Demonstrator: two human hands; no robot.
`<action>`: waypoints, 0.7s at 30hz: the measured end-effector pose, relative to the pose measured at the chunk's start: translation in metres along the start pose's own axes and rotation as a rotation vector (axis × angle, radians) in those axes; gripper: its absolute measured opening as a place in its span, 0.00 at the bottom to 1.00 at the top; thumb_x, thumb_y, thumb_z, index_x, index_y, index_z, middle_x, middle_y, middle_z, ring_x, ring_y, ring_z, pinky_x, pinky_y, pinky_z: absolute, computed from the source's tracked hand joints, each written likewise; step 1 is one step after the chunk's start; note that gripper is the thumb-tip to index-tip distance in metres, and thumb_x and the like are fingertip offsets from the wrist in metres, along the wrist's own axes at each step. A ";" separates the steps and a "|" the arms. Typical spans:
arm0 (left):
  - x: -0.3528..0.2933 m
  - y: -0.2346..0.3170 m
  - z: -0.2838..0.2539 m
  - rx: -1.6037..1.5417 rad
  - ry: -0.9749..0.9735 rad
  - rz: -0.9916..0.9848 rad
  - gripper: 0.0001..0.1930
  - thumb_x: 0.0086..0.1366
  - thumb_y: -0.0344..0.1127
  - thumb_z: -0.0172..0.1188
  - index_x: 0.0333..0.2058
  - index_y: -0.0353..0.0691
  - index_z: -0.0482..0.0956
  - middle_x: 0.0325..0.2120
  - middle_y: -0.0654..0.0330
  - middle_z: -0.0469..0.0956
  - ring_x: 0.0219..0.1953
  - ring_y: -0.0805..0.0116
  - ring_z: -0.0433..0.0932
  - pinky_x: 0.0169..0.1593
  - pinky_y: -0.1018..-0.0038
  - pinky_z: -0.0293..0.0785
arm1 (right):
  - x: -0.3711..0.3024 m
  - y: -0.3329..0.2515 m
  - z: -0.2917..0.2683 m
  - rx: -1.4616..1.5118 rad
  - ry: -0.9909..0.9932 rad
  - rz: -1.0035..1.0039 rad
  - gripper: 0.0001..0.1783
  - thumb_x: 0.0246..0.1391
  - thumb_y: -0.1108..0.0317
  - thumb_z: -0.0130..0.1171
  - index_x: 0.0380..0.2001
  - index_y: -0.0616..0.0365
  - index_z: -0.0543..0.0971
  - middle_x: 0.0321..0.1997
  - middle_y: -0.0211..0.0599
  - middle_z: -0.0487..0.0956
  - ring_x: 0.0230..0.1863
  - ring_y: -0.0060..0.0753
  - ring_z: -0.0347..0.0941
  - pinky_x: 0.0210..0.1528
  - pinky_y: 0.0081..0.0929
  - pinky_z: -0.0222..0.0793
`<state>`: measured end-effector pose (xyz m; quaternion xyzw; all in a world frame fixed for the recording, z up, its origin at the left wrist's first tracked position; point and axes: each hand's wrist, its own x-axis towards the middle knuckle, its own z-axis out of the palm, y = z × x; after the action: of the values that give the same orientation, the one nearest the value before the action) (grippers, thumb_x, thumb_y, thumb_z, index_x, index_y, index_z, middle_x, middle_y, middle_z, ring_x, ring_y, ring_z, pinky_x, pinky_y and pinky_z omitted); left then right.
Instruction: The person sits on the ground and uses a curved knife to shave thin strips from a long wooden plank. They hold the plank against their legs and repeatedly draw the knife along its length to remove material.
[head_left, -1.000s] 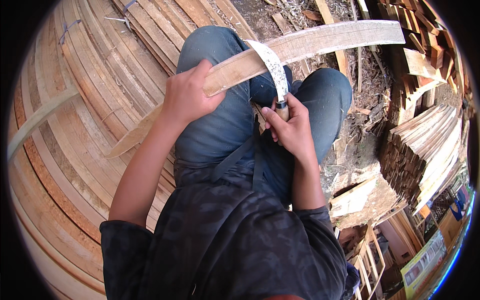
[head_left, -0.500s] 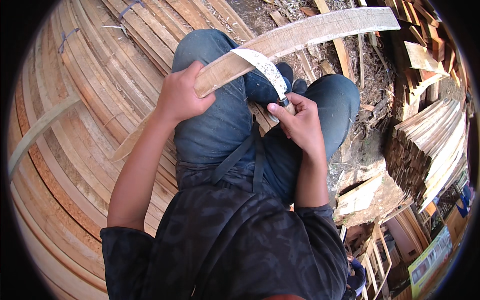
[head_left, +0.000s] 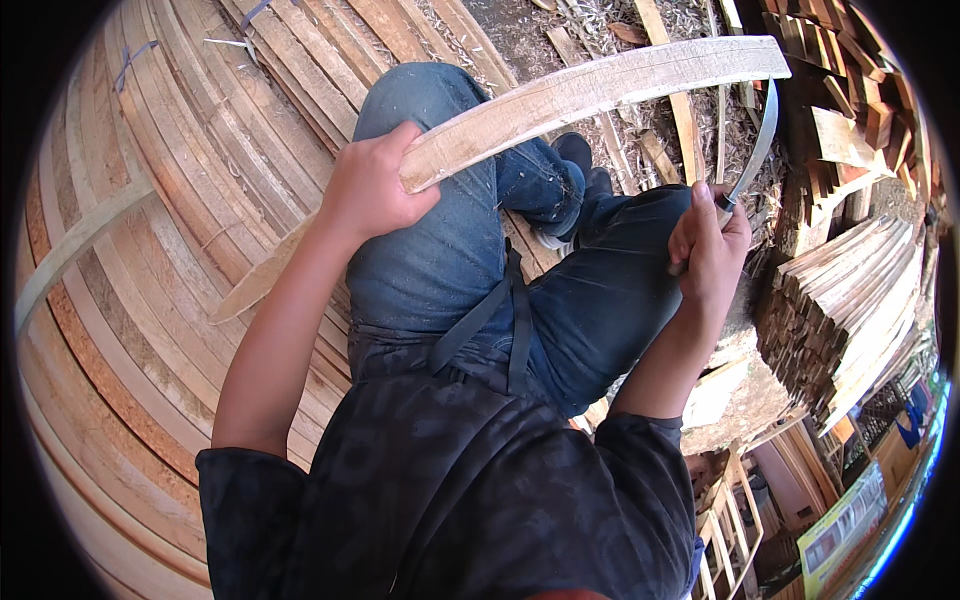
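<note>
A long pale wooden plank [head_left: 600, 85] lies across my left thigh and runs out to the upper right. My left hand [head_left: 375, 188] is closed around it above that thigh, fingers hidden on its far side. Over my right knee, my right hand [head_left: 708, 240] grips the dark-collared handle of a sickle [head_left: 758, 150]. Its curved blade points up, the tip at or very close to the lower corner of the plank's far end. Whether blade and wood touch, I cannot tell.
Long boards [head_left: 190, 240] cover the ground at left, some bound with blue ties [head_left: 135, 62]. A pile of cut wood strips [head_left: 840, 300] stands at right, with more offcuts [head_left: 845, 140] above it. Shavings [head_left: 510, 30] litter the soil ahead. A wooden frame [head_left: 730, 520] is at lower right.
My right hand has carried the sickle to the right, from near my left hand out to the plank's far end. The blade has turned upright. My left hand keeps its hold, barely shifted.
</note>
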<state>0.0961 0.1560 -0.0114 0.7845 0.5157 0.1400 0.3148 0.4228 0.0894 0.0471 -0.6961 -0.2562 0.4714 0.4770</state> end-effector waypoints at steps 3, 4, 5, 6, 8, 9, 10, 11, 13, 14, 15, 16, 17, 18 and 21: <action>0.001 0.001 0.001 0.035 -0.020 -0.026 0.19 0.44 0.39 0.69 0.34 0.40 0.74 0.26 0.50 0.80 0.30 0.47 0.81 0.33 0.60 0.77 | 0.008 0.007 0.002 -0.216 -0.130 0.005 0.12 0.63 0.64 0.59 0.29 0.60 0.74 0.12 0.21 0.67 0.10 0.12 0.59 0.12 0.16 0.52; 0.001 0.003 0.001 0.031 -0.020 -0.036 0.18 0.44 0.39 0.69 0.34 0.40 0.74 0.26 0.50 0.81 0.30 0.47 0.81 0.34 0.60 0.77 | 0.009 0.011 0.012 -0.278 -0.187 -0.014 0.12 0.64 0.64 0.59 0.28 0.60 0.75 0.12 0.20 0.67 0.11 0.11 0.60 0.13 0.16 0.52; 0.002 0.004 0.000 0.028 -0.019 -0.037 0.18 0.45 0.39 0.69 0.34 0.40 0.74 0.26 0.50 0.81 0.30 0.47 0.81 0.34 0.60 0.77 | 0.011 0.019 0.022 -0.283 -0.216 0.012 0.13 0.63 0.64 0.59 0.27 0.61 0.74 0.11 0.23 0.68 0.10 0.16 0.61 0.14 0.21 0.54; 0.004 0.006 0.000 0.025 -0.018 -0.037 0.18 0.45 0.39 0.69 0.33 0.41 0.74 0.26 0.51 0.81 0.30 0.48 0.81 0.34 0.60 0.77 | 0.012 0.028 0.032 -0.287 -0.245 0.038 0.14 0.62 0.64 0.59 0.26 0.62 0.73 0.10 0.27 0.69 0.10 0.22 0.62 0.15 0.26 0.56; 0.004 0.006 0.000 0.007 -0.020 -0.045 0.17 0.45 0.38 0.69 0.33 0.41 0.74 0.26 0.51 0.81 0.30 0.48 0.81 0.34 0.60 0.77 | 0.012 0.034 0.053 -0.647 -0.171 -0.254 0.15 0.60 0.64 0.61 0.27 0.64 0.72 0.11 0.42 0.70 0.12 0.41 0.67 0.20 0.37 0.62; 0.005 0.004 0.001 -0.004 -0.024 -0.044 0.17 0.45 0.38 0.68 0.33 0.41 0.74 0.26 0.51 0.81 0.30 0.48 0.81 0.34 0.60 0.77 | 0.010 0.029 0.058 -0.712 -0.148 -0.281 0.17 0.58 0.62 0.62 0.27 0.65 0.70 0.14 0.52 0.71 0.18 0.56 0.72 0.25 0.43 0.65; 0.006 0.005 0.000 -0.013 -0.030 -0.046 0.17 0.45 0.38 0.68 0.33 0.41 0.74 0.26 0.52 0.81 0.30 0.48 0.81 0.34 0.60 0.77 | 0.012 0.024 0.059 -0.718 -0.207 -0.229 0.17 0.59 0.61 0.61 0.28 0.65 0.72 0.15 0.51 0.72 0.22 0.56 0.75 0.26 0.43 0.66; 0.007 0.005 -0.002 -0.021 -0.037 -0.047 0.17 0.45 0.38 0.68 0.33 0.41 0.74 0.25 0.52 0.81 0.30 0.48 0.81 0.33 0.60 0.77 | 0.014 0.024 0.058 -0.709 -0.244 -0.202 0.18 0.59 0.58 0.60 0.29 0.64 0.73 0.15 0.50 0.73 0.23 0.56 0.76 0.26 0.44 0.67; 0.009 0.005 -0.004 -0.045 -0.045 -0.049 0.16 0.46 0.37 0.68 0.33 0.41 0.75 0.25 0.52 0.81 0.30 0.48 0.81 0.33 0.61 0.77 | 0.017 0.026 0.057 -0.752 -0.256 -0.209 0.20 0.60 0.54 0.59 0.30 0.63 0.74 0.15 0.48 0.75 0.24 0.55 0.77 0.27 0.45 0.69; 0.010 0.004 -0.004 -0.060 -0.046 -0.051 0.16 0.46 0.37 0.68 0.33 0.41 0.75 0.25 0.53 0.80 0.30 0.48 0.81 0.33 0.61 0.77 | 0.017 0.027 0.056 -0.807 -0.230 -0.243 0.21 0.60 0.52 0.59 0.31 0.62 0.75 0.15 0.47 0.75 0.24 0.55 0.78 0.28 0.45 0.70; 0.010 0.004 -0.004 -0.075 -0.047 -0.053 0.15 0.46 0.37 0.68 0.33 0.42 0.75 0.24 0.53 0.80 0.30 0.48 0.81 0.33 0.61 0.77 | 0.016 0.027 0.056 -0.862 -0.205 -0.276 0.22 0.60 0.49 0.58 0.31 0.62 0.76 0.15 0.46 0.76 0.25 0.54 0.78 0.28 0.45 0.71; 0.009 0.003 -0.004 -0.084 -0.039 -0.058 0.15 0.46 0.37 0.68 0.33 0.42 0.75 0.24 0.53 0.80 0.30 0.49 0.81 0.33 0.61 0.77 | 0.017 0.025 0.055 -0.910 -0.166 -0.285 0.23 0.60 0.48 0.58 0.31 0.61 0.76 0.16 0.45 0.76 0.25 0.54 0.78 0.29 0.45 0.71; 0.009 0.004 -0.003 -0.093 -0.031 -0.064 0.15 0.46 0.37 0.68 0.32 0.42 0.75 0.24 0.53 0.80 0.30 0.49 0.81 0.33 0.61 0.77 | 0.016 0.022 0.052 -0.958 -0.127 -0.294 0.23 0.60 0.47 0.58 0.31 0.60 0.77 0.16 0.44 0.77 0.25 0.53 0.79 0.29 0.45 0.72; 0.009 0.004 -0.002 -0.103 -0.023 -0.070 0.15 0.46 0.37 0.68 0.32 0.42 0.75 0.24 0.53 0.80 0.30 0.49 0.81 0.33 0.61 0.77 | 0.016 0.019 0.049 -1.006 -0.089 -0.303 0.24 0.59 0.46 0.57 0.31 0.59 0.77 0.17 0.44 0.78 0.26 0.52 0.79 0.29 0.45 0.73; 0.009 0.003 0.001 -0.099 -0.022 -0.066 0.15 0.46 0.38 0.68 0.32 0.42 0.76 0.24 0.53 0.80 0.30 0.49 0.82 0.33 0.61 0.77 | 0.014 0.021 0.045 -0.998 0.005 -0.274 0.23 0.58 0.46 0.59 0.33 0.59 0.79 0.20 0.44 0.80 0.26 0.51 0.80 0.30 0.44 0.73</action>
<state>0.1026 0.1636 -0.0110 0.7520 0.5303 0.1464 0.3632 0.3860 0.1108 0.0183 -0.8000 -0.5375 0.2237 0.1448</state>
